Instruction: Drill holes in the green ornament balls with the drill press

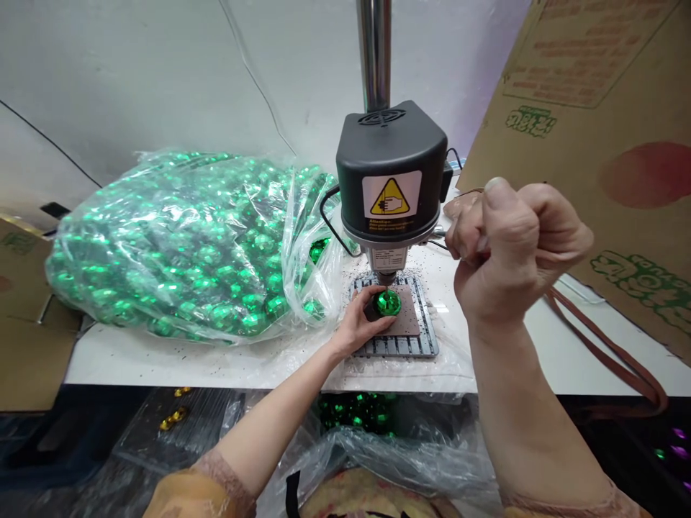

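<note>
My left hand [360, 316] has its fingers and thumb round a shiny green faceted ball [387, 303]. The ball sits on a flat brownish pad [411, 316] atop the slotted metal base plate [432, 344]. Straight above stands a black drill press [391, 165], its bit reaching down to the top of the ball; whether it has entered cannot be made out. My right hand [512, 244] is closed at the right of the machine, around the end of its lever [440, 232]. Most of that lever is hidden behind my fingers.
A clear plastic bag [178, 252] full of green balls lies on the white table [162, 363] at left. Cardboard boxes [572, 165] flank both sides. Dark shavings surround the base. An open bag below the table edge holds more green balls [359, 414]. A brown strap [604, 349] hangs at right.
</note>
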`<state>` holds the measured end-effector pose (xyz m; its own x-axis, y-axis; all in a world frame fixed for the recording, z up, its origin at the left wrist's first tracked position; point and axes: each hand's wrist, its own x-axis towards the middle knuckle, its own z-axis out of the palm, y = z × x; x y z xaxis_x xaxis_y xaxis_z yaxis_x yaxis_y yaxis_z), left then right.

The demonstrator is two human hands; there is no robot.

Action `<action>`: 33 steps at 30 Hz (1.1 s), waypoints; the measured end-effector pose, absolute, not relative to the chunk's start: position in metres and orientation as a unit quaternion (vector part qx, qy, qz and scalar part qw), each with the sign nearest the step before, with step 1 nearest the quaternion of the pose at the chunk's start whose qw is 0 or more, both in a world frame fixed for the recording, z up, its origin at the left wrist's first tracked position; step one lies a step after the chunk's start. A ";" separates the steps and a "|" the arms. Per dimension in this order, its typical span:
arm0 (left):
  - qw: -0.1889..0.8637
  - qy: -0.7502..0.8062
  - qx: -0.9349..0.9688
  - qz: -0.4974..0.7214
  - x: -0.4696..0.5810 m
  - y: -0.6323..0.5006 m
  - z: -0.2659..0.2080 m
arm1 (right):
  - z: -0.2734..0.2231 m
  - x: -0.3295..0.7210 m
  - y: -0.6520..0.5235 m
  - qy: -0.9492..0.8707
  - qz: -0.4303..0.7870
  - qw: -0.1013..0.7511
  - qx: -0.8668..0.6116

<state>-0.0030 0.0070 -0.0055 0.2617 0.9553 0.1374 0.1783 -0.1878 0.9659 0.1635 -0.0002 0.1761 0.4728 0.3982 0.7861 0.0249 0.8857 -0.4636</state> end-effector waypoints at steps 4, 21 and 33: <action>0.460 0.435 0.648 0.423 -0.003 0.007 -0.006 | 0.168 0.162 -0.003 -0.507 0.085 0.837 -0.188; 0.452 0.426 0.660 0.423 -0.004 0.005 -0.008 | 0.134 0.167 -0.004 -0.511 0.057 0.838 -0.182; 0.457 0.416 0.658 0.430 -0.003 0.006 -0.013 | 0.128 0.168 -0.004 -0.537 0.054 0.831 -0.133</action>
<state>-0.0033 0.0065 -0.0134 0.2842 0.9406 0.1858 0.1553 -0.2364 0.9592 0.1678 -0.0043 0.1284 0.4179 0.2319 0.8784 0.0531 0.9590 -0.2784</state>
